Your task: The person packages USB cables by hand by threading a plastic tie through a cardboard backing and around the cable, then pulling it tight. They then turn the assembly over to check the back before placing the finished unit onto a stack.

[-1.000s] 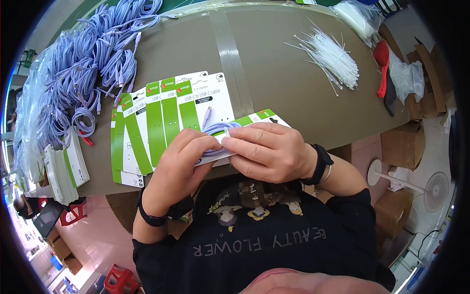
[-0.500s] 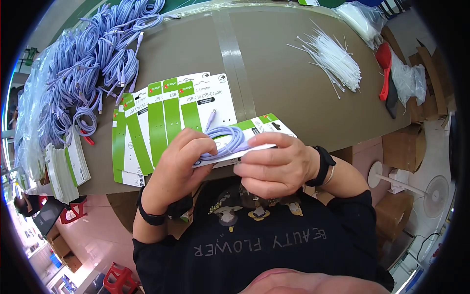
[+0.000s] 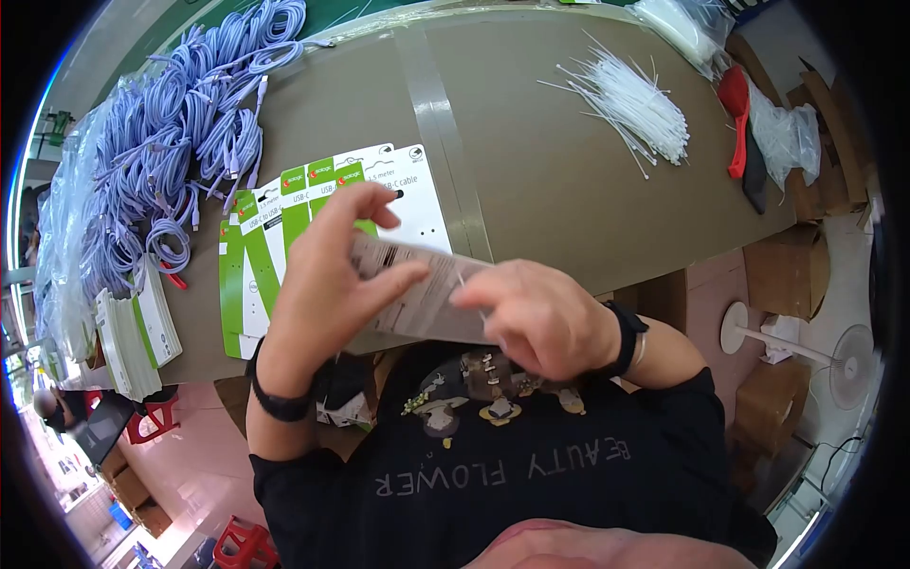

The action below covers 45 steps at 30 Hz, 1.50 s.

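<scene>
A cable packaging card (image 3: pixel 436 294) is tilted between my hands above the front table edge, its grey printed back facing up. My left hand (image 3: pixel 332 275) is at the card's left end with thumb and fingers spread apart. At the opposite end my right hand (image 3: pixel 536 318), slightly blurred, has its fingers curled on the card. A thin white strip, perhaps a cable tie, shows by its index fingertip. The purple cable on this card is hidden from view. Just beyond lie several overlapping green and white USB-C cable cards (image 3: pixel 412 204).
Bundled purple cables (image 3: pixel 180 114) are heaped at the far left, beside a plastic bag. A stack of cards (image 3: pixel 128 341) stands at the left edge. White cable ties (image 3: pixel 635 104), a red-handled tool (image 3: pixel 738 123) and plastic bags (image 3: pixel 796 147) lie at the right.
The card has been turned over, from its cable side up to its printed back up. My left hand has opened from its grip, and my right hand has curled at the card's right end.
</scene>
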Tool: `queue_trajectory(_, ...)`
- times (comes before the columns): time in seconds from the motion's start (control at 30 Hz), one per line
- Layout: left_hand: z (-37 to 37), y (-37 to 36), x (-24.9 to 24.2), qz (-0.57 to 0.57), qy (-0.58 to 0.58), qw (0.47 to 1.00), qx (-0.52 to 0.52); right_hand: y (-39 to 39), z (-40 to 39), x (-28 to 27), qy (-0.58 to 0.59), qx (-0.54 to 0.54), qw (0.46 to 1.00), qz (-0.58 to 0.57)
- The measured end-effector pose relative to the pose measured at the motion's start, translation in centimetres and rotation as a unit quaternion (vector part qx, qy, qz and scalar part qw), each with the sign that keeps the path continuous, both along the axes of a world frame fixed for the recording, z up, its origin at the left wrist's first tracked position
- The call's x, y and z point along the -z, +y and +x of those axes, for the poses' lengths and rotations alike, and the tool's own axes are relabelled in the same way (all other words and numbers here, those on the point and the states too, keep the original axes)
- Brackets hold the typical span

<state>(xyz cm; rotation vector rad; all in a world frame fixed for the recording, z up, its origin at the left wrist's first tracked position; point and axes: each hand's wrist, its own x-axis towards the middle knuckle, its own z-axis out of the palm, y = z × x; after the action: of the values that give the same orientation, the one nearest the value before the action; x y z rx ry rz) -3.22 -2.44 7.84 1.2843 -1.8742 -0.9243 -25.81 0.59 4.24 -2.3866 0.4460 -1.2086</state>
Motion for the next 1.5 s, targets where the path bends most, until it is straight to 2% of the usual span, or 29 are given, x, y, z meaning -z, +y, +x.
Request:
queue_trajectory(0.07,-0.6,-1.3,1.4,-0.147,-0.169,0.974,0.020,0.3,0.3,1.7,-0.007,0.069,0.988,0.137)
queue_trajectory(0.1,-1.1,-1.3,1.8,-0.149,-0.169,0.974,0.021,0.3,0.4,2.3,-0.008,0.070,0.988,0.135)
queue_trajectory(0.2,-3.1,-0.8,3.0,-0.249,-0.337,0.908,0.003,0.5,0.5,3.8,-0.069,0.084,0.910,0.400)
queue_trajectory(0.23,-3.3,-0.4,3.8,-0.247,-0.338,0.908,0.006,0.5,0.5,3.9,-0.071,0.085,0.909,0.403)
queue_trajectory(0.33,-3.5,0.8,5.8,-0.013,-0.329,0.944,0.025,-0.2,0.3,4.2,-0.132,0.028,0.873,0.468)
queue_trajectory(0.37,-3.4,1.1,5.7,-0.011,-0.332,0.943,0.028,-0.4,0.2,4.3,-0.136,0.029,0.872,0.470)
queue_trajectory(0.47,-2.9,1.4,4.4,0.053,-0.143,0.987,0.049,-1.1,0.1,4.3,-0.160,0.021,0.786,0.596)
queue_trajectory(0.6,-3.2,1.8,4.6,0.050,-0.166,0.985,0.028,-2.1,-0.1,2.8,-0.128,0.018,0.753,0.645)
queue_trajectory(0.63,-3.2,1.9,4.7,0.051,-0.167,0.984,0.028,-2.3,-0.2,2.8,-0.130,0.018,0.752,0.646)
queue_trajectory(0.73,-3.3,1.9,5.0,0.046,-0.139,0.989,0.013,-2.5,-0.7,3.0,-0.002,0.064,0.853,0.518)
queue_trajectory(0.87,-3.2,1.9,4.8,0.059,-0.111,0.992,0.015,-2.5,-0.4,3.0,0.015,0.082,0.866,0.494)
queue_trajectory(1.3,-2.9,1.8,4.9,0.054,-0.125,0.990,0.030,-2.8,0.2,3.2,0.051,0.093,0.877,0.469)
queue_trajectory(1.4,-2.7,1.7,4.7,0.059,-0.115,0.991,0.036,-2.5,0.9,3.3,0.069,0.116,0.900,0.414)
queue_trajectory(1.5,-2.3,1.5,4.5,0.055,-0.123,0.989,0.054,-2.8,0.6,2.7,0.080,0.101,0.893,0.432)
